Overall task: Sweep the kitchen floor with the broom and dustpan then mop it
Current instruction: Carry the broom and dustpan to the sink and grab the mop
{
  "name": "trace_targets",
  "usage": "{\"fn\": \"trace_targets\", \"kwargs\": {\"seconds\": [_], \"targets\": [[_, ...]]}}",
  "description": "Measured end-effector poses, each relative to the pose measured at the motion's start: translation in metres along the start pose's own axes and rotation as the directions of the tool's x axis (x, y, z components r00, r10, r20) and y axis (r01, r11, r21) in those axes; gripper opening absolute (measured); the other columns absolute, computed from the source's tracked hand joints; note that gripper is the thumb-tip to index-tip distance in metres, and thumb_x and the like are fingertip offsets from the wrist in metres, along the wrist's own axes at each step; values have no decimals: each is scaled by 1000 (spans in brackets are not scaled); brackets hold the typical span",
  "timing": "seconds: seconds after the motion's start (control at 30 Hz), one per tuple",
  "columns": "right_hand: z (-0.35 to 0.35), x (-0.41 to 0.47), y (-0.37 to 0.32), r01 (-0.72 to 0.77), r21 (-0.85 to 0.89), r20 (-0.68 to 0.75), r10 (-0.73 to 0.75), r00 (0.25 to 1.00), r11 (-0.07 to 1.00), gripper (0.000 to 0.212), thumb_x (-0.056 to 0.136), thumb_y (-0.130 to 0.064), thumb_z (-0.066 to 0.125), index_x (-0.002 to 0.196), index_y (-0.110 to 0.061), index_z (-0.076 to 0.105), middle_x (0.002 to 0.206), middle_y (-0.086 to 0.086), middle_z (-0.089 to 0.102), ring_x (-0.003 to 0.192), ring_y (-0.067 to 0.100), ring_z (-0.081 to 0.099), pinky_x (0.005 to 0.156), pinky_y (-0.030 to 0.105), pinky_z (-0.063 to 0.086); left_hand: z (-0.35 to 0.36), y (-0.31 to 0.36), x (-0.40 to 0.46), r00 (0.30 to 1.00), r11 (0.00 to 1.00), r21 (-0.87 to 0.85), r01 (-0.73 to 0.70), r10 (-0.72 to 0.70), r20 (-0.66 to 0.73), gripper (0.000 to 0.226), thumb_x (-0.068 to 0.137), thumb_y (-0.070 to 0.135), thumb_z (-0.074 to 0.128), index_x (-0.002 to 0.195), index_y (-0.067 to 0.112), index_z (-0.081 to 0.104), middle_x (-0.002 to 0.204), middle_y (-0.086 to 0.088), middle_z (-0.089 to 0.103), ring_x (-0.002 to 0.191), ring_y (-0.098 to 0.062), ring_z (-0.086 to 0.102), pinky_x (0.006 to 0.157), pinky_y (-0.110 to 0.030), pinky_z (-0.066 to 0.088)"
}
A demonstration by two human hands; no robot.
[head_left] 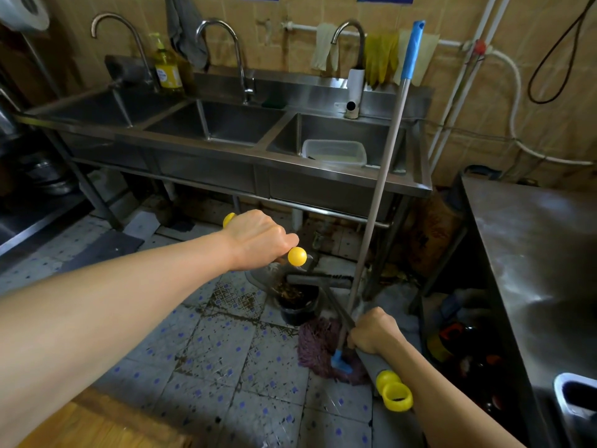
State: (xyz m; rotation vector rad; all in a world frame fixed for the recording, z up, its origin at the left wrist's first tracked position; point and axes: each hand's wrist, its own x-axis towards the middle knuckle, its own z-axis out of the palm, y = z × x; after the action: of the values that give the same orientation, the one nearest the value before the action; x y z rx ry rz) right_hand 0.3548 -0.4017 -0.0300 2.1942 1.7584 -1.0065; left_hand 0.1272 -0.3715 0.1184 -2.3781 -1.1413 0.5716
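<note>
My left hand (258,240) grips a handle with yellow ends (296,256), and the grey dustpan (262,277) hangs below it, beside a small black bin (297,313) holding brown debris. My right hand (371,333) grips the broom's grey handle, which ends in a yellow ring (396,395). The broom head (318,281) lies across the bin's far rim. A mop with a metal shaft (382,185) and blue grip leans on the sink unit, its purple head (318,345) on the tiled floor (210,350) by my right hand.
A steel triple sink unit (226,150) spans the back wall, with a plastic tub (334,151) in its right basin. A steel counter (533,253) stands at the right with bottles underneath. A wooden surface (80,425) sits at the lower left.
</note>
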Motion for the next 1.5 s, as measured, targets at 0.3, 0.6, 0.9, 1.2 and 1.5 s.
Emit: {"fn": "trace_targets", "kwargs": {"seconds": [0.3, 0.6, 0.9, 1.2, 1.5], "targets": [[-2, 4, -6, -19, 97, -24, 22, 999, 995, 45, 81, -30, 60, 119, -7, 62, 121, 10, 60, 108, 25, 60, 68, 21, 40, -1, -2, -13, 982, 990, 42, -132, 137, -133, 22, 56, 4, 75, 68, 12, 58, 44, 1, 52, 31, -21, 48, 40, -16, 6], [-1, -6, -5, 0, 77, -8, 1, 1000, 997, 48, 80, -33, 62, 120, -6, 60, 123, 9, 60, 112, 25, 58, 69, 22, 39, -12, 10, -7, 998, 998, 22, -63, 63, 24, 22, 92, 2, 36, 109, 10, 48, 91, -5, 64, 79, -28, 62, 56, -30, 33], [-3, -1, -1, -11, 19, 14, 11, 1000, 1000, 44, 77, -35, 68, 113, -10, 65, 117, 6, 62, 107, 21, 60, 59, 18, 41, -23, 7, 0, 997, 996, 53, -71, 68, 47, 24, 91, 2, 34, 110, 10, 46, 98, -7, 65, 85, -30, 63, 58, -31, 33], [-13, -4, -8, 8, 32, -18, -7, 1000, 999, 44, 75, -35, 69, 111, -10, 67, 112, 5, 64, 102, 20, 61, 55, 19, 40, -27, 6, 10, 996, 994, 78, -81, 77, 54, 24, 93, 1, 33, 111, 8, 47, 97, -8, 65, 84, -29, 63, 55, -30, 32], [-11, -7, -13, 63, 16, 30, -63, 998, 998, 45, 76, -42, 67, 111, -14, 68, 109, 1, 64, 97, 16, 60, 60, 19, 42, -20, 9, 18, 999, 999, 14, -40, 40, 36, 22, 92, 2, 36, 110, 10, 48, 99, -9, 66, 86, -31, 63, 57, -32, 33]]}}
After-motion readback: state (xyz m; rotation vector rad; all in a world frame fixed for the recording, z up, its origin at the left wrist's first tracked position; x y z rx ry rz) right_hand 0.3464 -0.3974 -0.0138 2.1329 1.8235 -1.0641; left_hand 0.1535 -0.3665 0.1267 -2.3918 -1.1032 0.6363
